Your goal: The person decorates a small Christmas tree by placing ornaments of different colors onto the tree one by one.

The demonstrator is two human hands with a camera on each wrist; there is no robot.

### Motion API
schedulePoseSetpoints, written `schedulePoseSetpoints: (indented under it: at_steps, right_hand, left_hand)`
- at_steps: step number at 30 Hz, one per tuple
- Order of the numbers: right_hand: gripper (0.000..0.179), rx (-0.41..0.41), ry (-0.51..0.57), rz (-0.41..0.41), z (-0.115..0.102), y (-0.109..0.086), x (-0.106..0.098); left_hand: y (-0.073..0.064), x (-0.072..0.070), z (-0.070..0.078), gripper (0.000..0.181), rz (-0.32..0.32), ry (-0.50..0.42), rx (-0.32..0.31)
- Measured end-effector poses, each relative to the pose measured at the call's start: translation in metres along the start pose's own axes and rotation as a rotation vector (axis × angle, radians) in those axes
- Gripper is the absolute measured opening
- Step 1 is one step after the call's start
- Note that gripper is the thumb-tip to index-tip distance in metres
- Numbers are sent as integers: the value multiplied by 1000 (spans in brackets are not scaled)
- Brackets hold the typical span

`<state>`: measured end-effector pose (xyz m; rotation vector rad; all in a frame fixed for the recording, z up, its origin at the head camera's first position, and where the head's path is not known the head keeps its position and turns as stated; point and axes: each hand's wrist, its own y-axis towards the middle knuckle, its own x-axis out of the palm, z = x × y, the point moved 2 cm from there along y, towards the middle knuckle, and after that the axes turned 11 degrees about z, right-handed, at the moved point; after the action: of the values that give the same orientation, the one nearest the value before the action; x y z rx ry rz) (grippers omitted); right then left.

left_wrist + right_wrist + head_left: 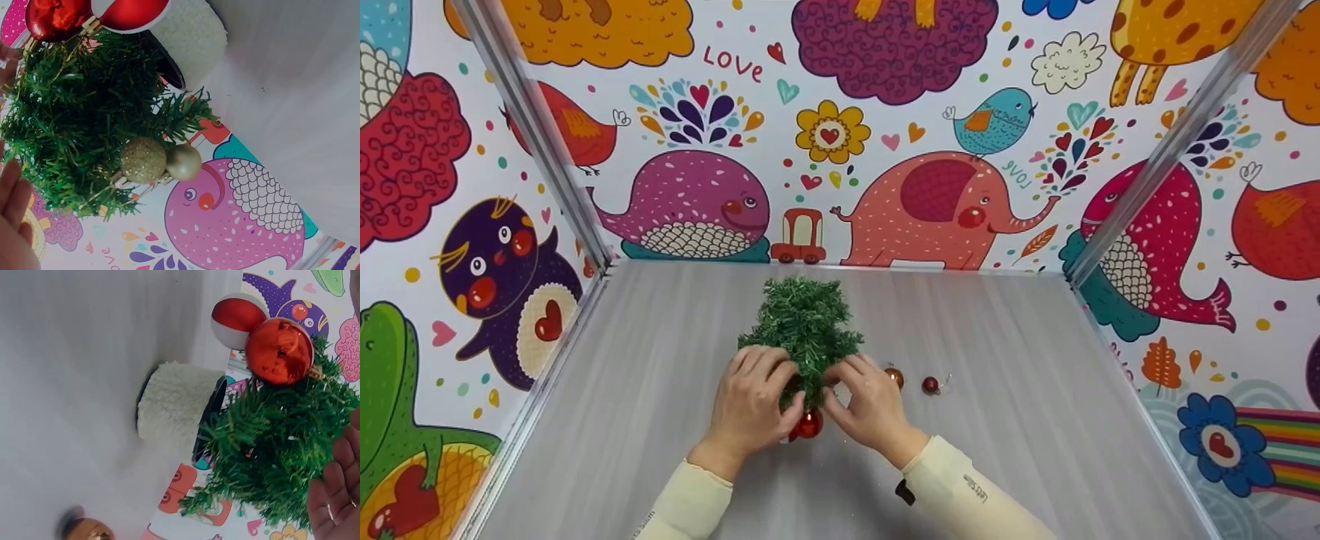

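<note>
Between the hands is a small green Christmas tree (806,319) in a pot (174,402) with a fuzzy white covering. My left hand (754,397) is at the left branches, its loosely bent fingers at the foliage and its thumb near the middle. On the other side, my right hand (871,405) has its fingertips against the needles. A shiny red ball (279,351) and a red-and-white ball (238,316) hang on the side towards me. In the left wrist view, a glittery gold ball (143,160) and a smooth gold ball (184,162) hang from another branch.
Right of the tree, an orange-gold ball (895,376) and a small dark red ball (931,385) lie on the grey table (1020,435). Cartoon-printed panels (825,75) in metal frames (540,135) enclose the table at the back and both sides.
</note>
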<state>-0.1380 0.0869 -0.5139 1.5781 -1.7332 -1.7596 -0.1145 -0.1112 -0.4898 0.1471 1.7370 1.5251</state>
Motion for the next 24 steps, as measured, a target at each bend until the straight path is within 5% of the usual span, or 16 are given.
schedulePoseSetpoints:
  at_steps: [4, 7, 12, 24]
  right_hand:
    - [20, 49, -2, -20, 11, -7, -9]
    - [24, 111, -23, -56, 22, -16, -16]
    - [28, 194, -72, -83, 45, -36, -29]
    - [40, 345, -233, -129, 94, -79, -49]
  left_hand:
    - [3, 2, 0, 69, -61, 12, -13]
    - [2, 5, -2, 82, -137, 21, -16]
    - [-2, 9, -2, 76, -193, 31, -24]
    - [-2, 11, 0, 70, -194, -11, -79]
